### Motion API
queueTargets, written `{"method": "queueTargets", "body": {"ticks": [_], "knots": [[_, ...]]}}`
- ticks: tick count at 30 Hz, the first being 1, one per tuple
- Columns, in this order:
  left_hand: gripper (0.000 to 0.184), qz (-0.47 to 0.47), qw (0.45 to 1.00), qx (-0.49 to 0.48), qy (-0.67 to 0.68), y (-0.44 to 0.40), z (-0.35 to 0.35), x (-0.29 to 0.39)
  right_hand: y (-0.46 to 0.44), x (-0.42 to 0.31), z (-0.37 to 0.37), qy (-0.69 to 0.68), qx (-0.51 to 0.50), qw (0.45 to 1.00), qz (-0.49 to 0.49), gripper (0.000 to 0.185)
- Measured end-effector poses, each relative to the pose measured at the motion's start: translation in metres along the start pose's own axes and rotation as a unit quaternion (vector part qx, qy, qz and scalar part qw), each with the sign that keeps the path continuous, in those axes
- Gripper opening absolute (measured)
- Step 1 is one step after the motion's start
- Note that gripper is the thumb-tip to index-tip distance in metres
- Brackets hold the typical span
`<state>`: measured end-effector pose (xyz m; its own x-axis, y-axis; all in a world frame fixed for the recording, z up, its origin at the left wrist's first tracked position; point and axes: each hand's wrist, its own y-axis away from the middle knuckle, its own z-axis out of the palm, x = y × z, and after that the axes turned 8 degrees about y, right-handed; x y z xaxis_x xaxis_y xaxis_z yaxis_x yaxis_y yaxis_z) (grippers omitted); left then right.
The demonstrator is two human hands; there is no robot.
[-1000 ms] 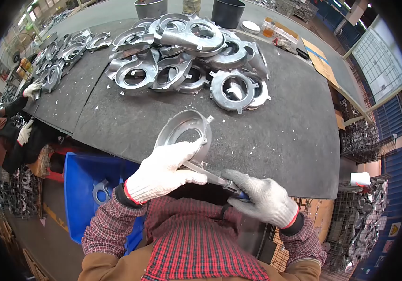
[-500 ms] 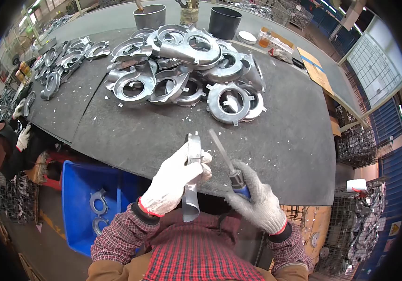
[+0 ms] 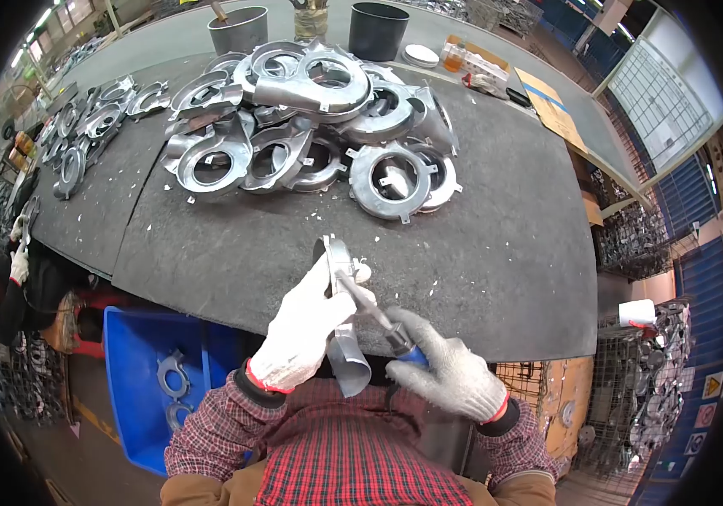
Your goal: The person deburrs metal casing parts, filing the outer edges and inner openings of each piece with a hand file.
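Note:
My left hand (image 3: 298, 325), in a white knitted glove, is closed round a silvery metal blower housing (image 3: 349, 363). The part is held edge-on, with its ring end up and its curved spout pointing down toward my lap. My right hand (image 3: 454, 375), gloved too, grips a file tool (image 3: 397, 339) by its blue handle. The tool's long flat blade slants up and left, its tip at the edge of the housing beside my left fingers. Whether the tip touches the metal I cannot tell for certain.
A heap of similar housings (image 3: 218, 160) covers the dark worktable (image 3: 505, 253) toward the back. Buckets (image 3: 378, 34) stand behind it. Below on the left, a blue bin (image 3: 138, 388) holds several parts. Another person's gloved hand (image 3: 20, 263) shows at far left.
My right hand has brought the file left and down, from standing apart to lying against or near the housing. The housing has tilted slightly, and the whole view has shifted a little.

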<state>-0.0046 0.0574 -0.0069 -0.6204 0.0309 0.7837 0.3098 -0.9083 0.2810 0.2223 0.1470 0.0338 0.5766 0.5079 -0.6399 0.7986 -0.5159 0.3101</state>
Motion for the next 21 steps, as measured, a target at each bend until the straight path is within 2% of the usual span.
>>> {"method": "queueTargets", "body": {"ticks": [2, 4, 5, 6, 8, 10, 12, 14, 16, 18, 19, 20, 21], "knots": [[0.052, 0.002, 1.0, -0.005, 0.029, -0.001, 0.0, -0.003, -0.001, -0.001, -0.005, -0.01, -0.002, 1.0, 0.024, 0.079], [0.052, 0.01, 0.998, -0.005, 0.06, -0.002, 0.0, -0.003, -0.002, -0.005, -0.01, -0.145, 0.04, 0.982, 0.112, 0.078], [0.052, 0.007, 1.0, -0.019, 0.021, 0.0, 0.0, -0.002, -0.001, 0.002, -0.009, -0.087, 0.093, 0.99, 0.056, 0.077], [0.051, 0.005, 0.999, -0.032, -0.019, 0.001, 0.0, 0.0, 0.0, 0.002, -0.009, -0.089, 0.091, 0.99, 0.053, 0.077], [0.054, 0.006, 0.998, -0.032, -0.056, -0.002, -0.002, -0.007, 0.002, 0.0, -0.005, 0.029, 0.069, 0.997, -0.027, 0.077], [0.059, 0.026, 0.999, -0.036, -0.031, -0.002, -0.002, -0.012, -0.004, 0.002, 0.002, 0.043, 0.058, 0.997, -0.009, 0.078], [0.06, 0.014, 0.999, -0.021, -0.028, -0.004, -0.005, -0.014, -0.008, 0.008, 0.007, 0.102, 0.113, 0.988, -0.026, 0.076], [0.06, 0.009, 0.998, -0.069, -0.003, -0.005, -0.015, -0.013, -0.009, 0.012, 0.01, 0.101, 0.141, 0.983, -0.055, 0.073], [0.062, 0.006, 0.998, -0.063, -0.026, -0.004, -0.017, -0.013, -0.008, 0.006, 0.004, 0.181, 0.101, 0.977, -0.047, 0.071], [0.06, -0.062, 0.987, -0.06, -0.137, -0.009, -0.025, -0.018, -0.006, -0.001, -0.004, 0.202, 0.117, 0.971, -0.052, 0.071], [0.079, -0.129, 0.989, -0.051, 0.053, -0.01, -0.023, -0.015, -0.005, -0.002, -0.01, 0.2, 0.093, 0.974, -0.044, 0.071], [0.079, -0.133, 0.988, -0.054, 0.049, -0.009, -0.026, -0.013, -0.005, -0.002, -0.014, 0.2, 0.069, 0.977, -0.036, 0.072], [0.096, -0.058, 0.987, -0.142, -0.051, -0.006, -0.032, -0.009, -0.007, 0.004, -0.01, 0.186, 0.099, 0.976, -0.046, 0.07]]}}
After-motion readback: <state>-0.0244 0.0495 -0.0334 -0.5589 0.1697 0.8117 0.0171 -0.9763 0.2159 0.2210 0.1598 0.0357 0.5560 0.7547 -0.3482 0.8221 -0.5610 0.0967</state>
